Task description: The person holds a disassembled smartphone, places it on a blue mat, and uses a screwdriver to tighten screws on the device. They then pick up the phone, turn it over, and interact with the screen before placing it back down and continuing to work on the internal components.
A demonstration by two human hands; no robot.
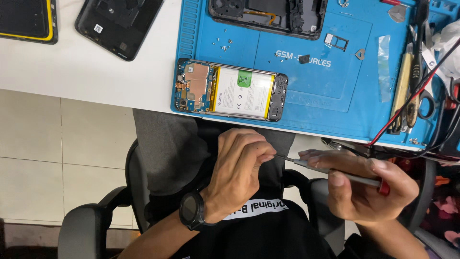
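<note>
At ten o'clock two dark phone shells (120, 24) are seen on the white table (91, 72), one cut off by the frame. The opened phone (231, 90) lies on the blue mat (306, 91) at twelve o'clock from the hands, its long axis running nine to three, the circuit board to the left and the white battery in the middle. A second frame (268, 17) is cut off by the top edge, and tiny screws (224, 46) are scattered between the two.

Below the table edge, over the lap, the left hand (239, 170) is curled shut, its fingertips pinched at the tip of the screwdriver (335, 173); something small may be held there, but it cannot be made out. This hand is the nearer to the phone. The right hand (369, 189) is closed around the screwdriver's shaft, whose red end shows at three o'clock; the tool points to nine o'clock, roughly parallel to the phone.

At two o'clock, tools and cables (417, 91) are crowded at the mat's right edge and are hard to tell apart.
</note>
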